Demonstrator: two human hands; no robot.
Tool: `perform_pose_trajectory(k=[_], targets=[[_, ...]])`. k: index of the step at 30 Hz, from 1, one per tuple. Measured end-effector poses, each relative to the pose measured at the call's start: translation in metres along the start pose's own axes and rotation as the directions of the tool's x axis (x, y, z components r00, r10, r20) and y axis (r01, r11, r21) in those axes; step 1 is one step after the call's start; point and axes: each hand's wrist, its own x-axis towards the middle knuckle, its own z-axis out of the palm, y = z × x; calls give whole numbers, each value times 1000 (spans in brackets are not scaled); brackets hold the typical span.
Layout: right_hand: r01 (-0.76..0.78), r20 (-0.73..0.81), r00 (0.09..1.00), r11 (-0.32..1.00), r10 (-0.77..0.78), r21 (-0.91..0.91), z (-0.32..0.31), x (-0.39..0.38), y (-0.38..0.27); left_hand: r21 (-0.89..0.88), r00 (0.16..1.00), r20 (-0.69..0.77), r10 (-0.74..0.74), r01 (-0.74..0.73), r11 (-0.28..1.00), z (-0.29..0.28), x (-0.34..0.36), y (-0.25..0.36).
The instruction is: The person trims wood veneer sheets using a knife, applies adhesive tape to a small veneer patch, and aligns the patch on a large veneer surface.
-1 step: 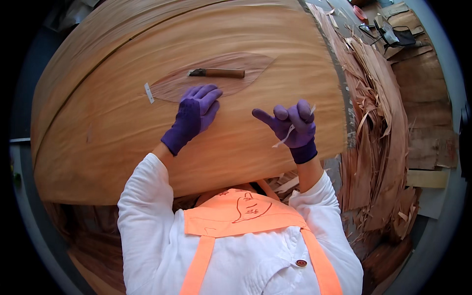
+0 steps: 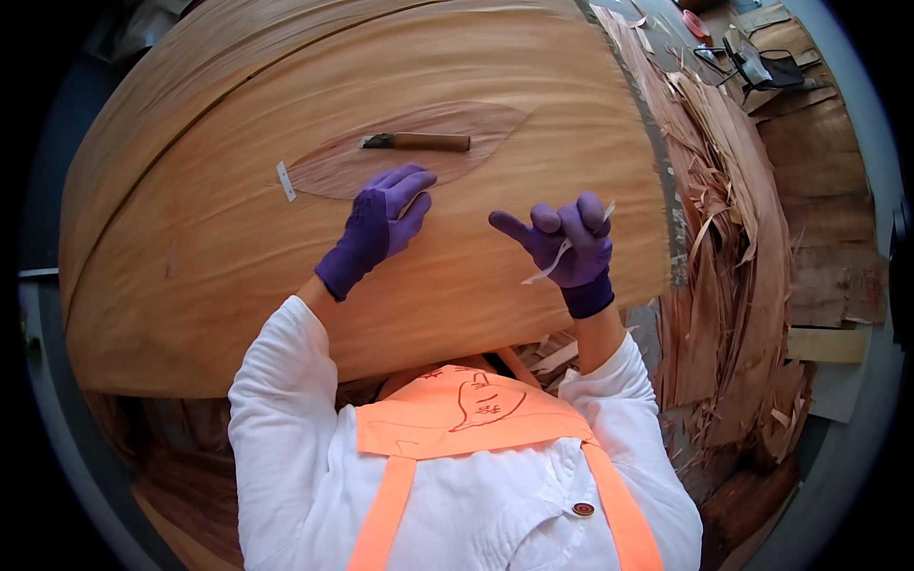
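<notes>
A large sheet of light-brown wood veneer (image 2: pixel 228 295) lies in front of me. Set into it is a leaf-shaped patch of darker, reddish veneer (image 2: pixel 328 169), on which rests a knife (image 2: pixel 433 142) with a wooden handle and dark blade. At the patch's near edge, my left hand (image 2: pixel 386 217), in a purple glove, is open, its fingers stretched and thumb apart. A short piece of white tape (image 2: pixel 286 181) sticks at the patch's left tip. Over the sheet to the right, my purple-gloved right hand (image 2: pixel 571 243) curls its fingers around a thin white tape strip (image 2: pixel 545 270); its index finger points left.
Stacked ragged reddish veneer strips (image 2: pixel 719 247) lie along the sheet's right side. Beyond them are flat brown sheets (image 2: pixel 828 190), a black folding chair (image 2: pixel 771 71) and a red bowl (image 2: pixel 696 24). A dark curved line (image 2: pixel 171 143) crosses the veneer at the left.
My left hand has shifted slightly right, its thumb and fingers a little further apart. The patch, with the knife and tape piece, sits slightly further left.
</notes>
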Motion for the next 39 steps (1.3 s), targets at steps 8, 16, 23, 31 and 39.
perform_pose_trajectory(k=[8, 16, 23, 31, 39], targets=[[-301, -574, 812, 918, 105, -257, -8, -4, -50, 129, 983, -151, 105, -86, 988, 39, 52, 14], [-699, -820, 573, 529, 10, -482, -50, 38, -78, 368, 970, -100, 223, -173, 914, 93, 112, -8], [-714, -787, 617, 442, 29, -543, -92, 74, -78, 351, 979, -54, 198, -167, 921, 111, 119, -10], [-808, -864, 503, 336, -33, -483, -124, 96, -65, 115, 990, -138, 20, -4, 993, 113, 124, -9], [-782, -807, 590, 245, -5, -573, -138, 90, -70, 305, 991, 133, 6, -46, 951, 105, 138, 1]])
